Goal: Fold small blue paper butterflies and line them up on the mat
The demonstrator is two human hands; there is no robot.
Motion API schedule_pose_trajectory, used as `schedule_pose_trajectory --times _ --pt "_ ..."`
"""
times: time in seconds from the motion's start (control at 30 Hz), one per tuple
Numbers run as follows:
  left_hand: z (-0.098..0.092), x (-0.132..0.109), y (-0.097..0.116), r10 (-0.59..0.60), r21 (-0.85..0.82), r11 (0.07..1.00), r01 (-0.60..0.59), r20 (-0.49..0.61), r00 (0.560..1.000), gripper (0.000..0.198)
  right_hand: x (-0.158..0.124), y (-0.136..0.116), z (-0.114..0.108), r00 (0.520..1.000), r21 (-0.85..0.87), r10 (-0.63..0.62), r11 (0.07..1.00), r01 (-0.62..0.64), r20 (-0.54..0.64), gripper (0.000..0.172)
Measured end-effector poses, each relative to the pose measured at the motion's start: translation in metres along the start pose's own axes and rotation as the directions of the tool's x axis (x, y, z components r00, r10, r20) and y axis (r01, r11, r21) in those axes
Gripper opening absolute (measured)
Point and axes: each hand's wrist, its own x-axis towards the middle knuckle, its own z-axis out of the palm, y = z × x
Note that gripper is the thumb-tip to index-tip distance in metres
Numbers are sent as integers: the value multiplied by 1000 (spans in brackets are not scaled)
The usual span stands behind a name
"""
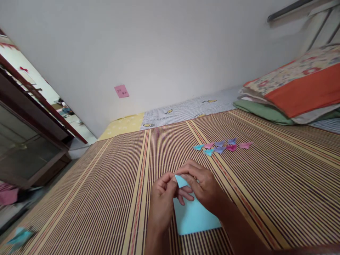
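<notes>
A small folded piece of light blue paper [181, 181] is held up between my two hands. My left hand [165, 191] pinches its left corner with thumb and finger. On the other side, my right hand [202, 182] grips the paper's right part, its fingers partly covering it. Below them a larger light blue sheet [196, 216] lies flat on the striped mat [111, 191], its upper part hidden by my hands. Beyond my hands sit several small folded paper pieces in blue, pink and purple, among them a magenta one [231, 147].
Folded bedding [305, 85] is stacked at the right against the wall [170, 53], which bears a pink note [121, 91]. A crumpled teal paper [20, 237] lies at the lower left. Farther left stands a dark cabinet [29, 148] beside a doorway.
</notes>
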Motion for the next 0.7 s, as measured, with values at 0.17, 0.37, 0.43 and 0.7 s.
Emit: schedule_pose_trajectory --times 0.17,0.37,0.43,0.7 --pt "0 1 1 4 -61 998 -3 21 1000 32 -3 -1 4 999 -21 -24 999 24 -41 22" --pt "-2 2 1 -24 -90 996 26 24 999 36 -1 -3 4 997 -14 -15 1000 14 -78 19" --pt "-2 2 1 -33 -98 995 36 25 999 37 -1 -4 3 995 -10 -1 1000 0 -103 16" --pt "3 0 4 33 26 999 -31 -54 998 34 -1 -5 6 954 221 268 947 -235 -134 18"
